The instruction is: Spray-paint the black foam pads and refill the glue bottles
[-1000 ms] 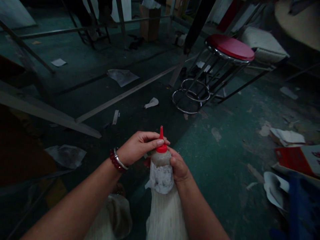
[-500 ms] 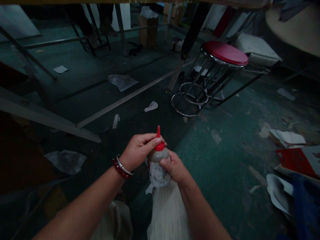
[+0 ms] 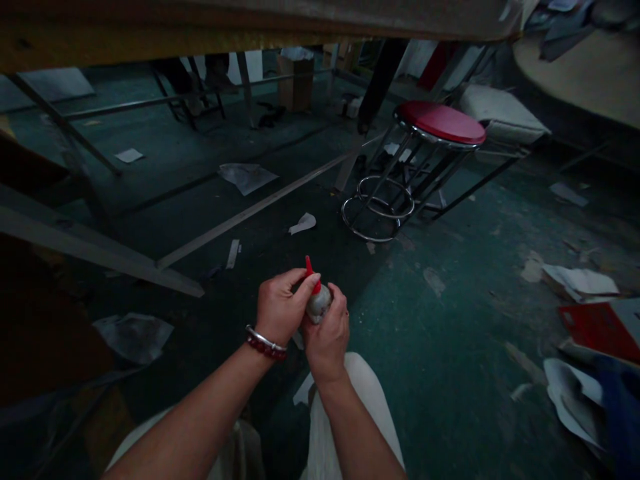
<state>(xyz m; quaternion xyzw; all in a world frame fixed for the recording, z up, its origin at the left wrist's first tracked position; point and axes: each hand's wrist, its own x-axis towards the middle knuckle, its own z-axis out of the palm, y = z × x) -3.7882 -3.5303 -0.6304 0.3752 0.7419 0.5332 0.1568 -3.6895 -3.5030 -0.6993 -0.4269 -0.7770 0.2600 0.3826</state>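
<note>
A small squeeze bottle with a red pointed nozzle cap is held between both hands, just above my knees. My left hand pinches the red cap between thumb and fingers; a silver bangle and a dark red bead bracelet circle that wrist. My right hand is wrapped round the bottle's body and hides most of it. The nozzle tilts up and slightly to the left. What the bottle contains cannot be made out.
A table edge crosses overhead, with metal frame bars below. A red-topped stool stands ahead right. Paper scraps litter the green floor. A red and white box lies at right. Another person's leg shows behind.
The right hand has turned the bottle, so its body is now mostly covered and the nozzle leans left. Both hands shifted slightly. The view has tilted up, showing more of the table edge.
</note>
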